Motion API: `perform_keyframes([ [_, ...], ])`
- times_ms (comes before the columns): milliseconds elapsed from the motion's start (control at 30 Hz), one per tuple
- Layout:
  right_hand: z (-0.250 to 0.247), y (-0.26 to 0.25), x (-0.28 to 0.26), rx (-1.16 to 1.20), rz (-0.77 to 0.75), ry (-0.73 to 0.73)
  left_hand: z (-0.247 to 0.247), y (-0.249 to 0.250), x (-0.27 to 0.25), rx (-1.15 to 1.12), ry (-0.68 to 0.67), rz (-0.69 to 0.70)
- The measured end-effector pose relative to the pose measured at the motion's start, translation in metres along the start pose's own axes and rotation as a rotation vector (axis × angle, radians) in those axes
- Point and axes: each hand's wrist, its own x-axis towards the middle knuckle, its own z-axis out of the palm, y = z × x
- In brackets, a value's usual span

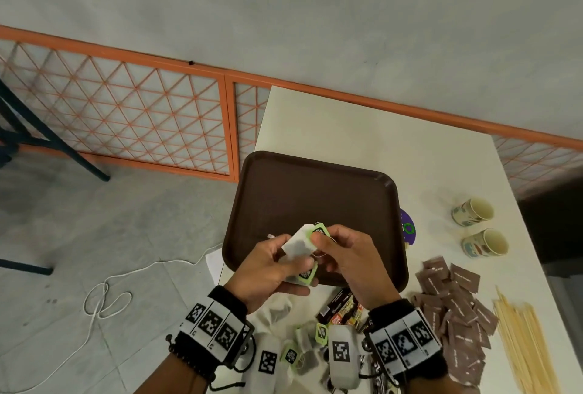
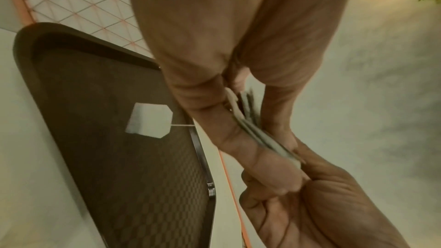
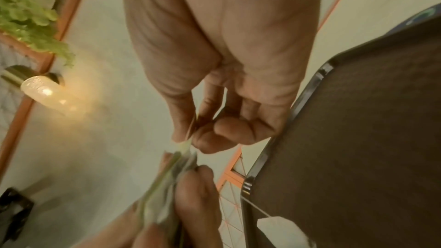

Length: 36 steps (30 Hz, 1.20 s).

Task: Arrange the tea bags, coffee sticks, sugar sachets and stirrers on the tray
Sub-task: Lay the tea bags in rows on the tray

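Note:
Both hands hover over the near edge of the brown tray (image 1: 312,191). My left hand (image 1: 293,254) grips a small stack of white tea bags (image 1: 296,245) with green tags. My right hand (image 1: 318,237) pinches the green tag (image 1: 320,232) of the top one. In the left wrist view the stack (image 2: 257,133) sits between thumb and fingers. One tea bag (image 2: 149,120) shows over the tray (image 2: 107,148), its string running to the hands; whether it hangs or lies there I cannot tell. The right wrist view shows it as a tea bag (image 3: 279,231) too.
On the white table (image 1: 347,128) lie loose tea bags (image 1: 303,343), coffee sticks (image 1: 340,308), brown sugar sachets (image 1: 454,308) and wooden stirrers (image 1: 520,340). Two paper cups (image 1: 473,210) lie right of the tray. The tray overhangs the table's left edge; a white cord (image 1: 104,299) lies on the floor.

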Motion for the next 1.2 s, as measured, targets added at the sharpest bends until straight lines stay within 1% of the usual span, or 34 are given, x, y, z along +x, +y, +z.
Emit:
perform_keyframes([
  [67,-0.006,-0.006,-0.001,0.013,-0.005,0.048,0.002,0.001,0.002,0.033,-0.028,-0.008],
  [167,-0.022,-0.025,-0.003,0.056,-0.025,0.071,0.0,-0.002,0.007,0.083,-0.011,-0.029],
  [267,-0.043,-0.053,-0.003,0.262,-0.024,-0.011,-0.003,-0.003,0.013,0.096,-0.025,-0.081],
  [333,-0.054,-0.068,-0.005,0.313,-0.045,-0.085,-0.001,0.002,0.015,0.047,-0.05,-0.075],
  [433,-0.057,-0.071,-0.004,0.187,-0.037,-0.149,0.005,0.018,0.014,-0.059,-0.068,-0.017],
  [533,-0.048,-0.061,0.001,0.074,0.003,-0.146,0.011,0.036,0.011,-0.163,-0.099,0.02],
  [567,-0.044,-0.057,0.003,0.059,0.014,-0.149,0.013,0.04,0.01,-0.155,-0.11,0.032],
  [600,-0.039,-0.055,0.005,0.053,0.025,-0.159,0.014,0.043,0.009,-0.099,-0.106,0.054],
  [700,-0.029,-0.049,0.01,0.043,0.037,-0.184,0.015,0.044,0.008,0.055,-0.012,0.128],
  [767,-0.027,-0.048,0.011,0.043,0.056,-0.176,0.013,0.044,0.01,0.072,0.053,0.152],
  [867,-0.025,-0.042,0.009,0.11,0.115,-0.14,0.009,0.041,0.012,0.12,0.123,0.171],
  [933,-0.019,-0.035,0.01,0.08,0.12,-0.107,0.009,0.041,0.013,0.155,0.182,0.186],
  [1033,-0.012,-0.028,0.026,0.044,0.115,-0.078,0.004,0.039,0.015,0.295,0.333,0.227],
  [1100,-0.011,-0.026,0.053,0.05,0.129,-0.053,-0.005,0.037,0.01,0.409,0.446,0.259],
  [1133,-0.01,-0.024,0.073,0.05,0.148,-0.035,-0.01,0.036,0.006,0.447,0.45,0.259],
  [1200,0.002,-0.015,0.121,0.022,0.209,-0.015,-0.019,0.033,-0.006,0.503,0.349,0.185],
])
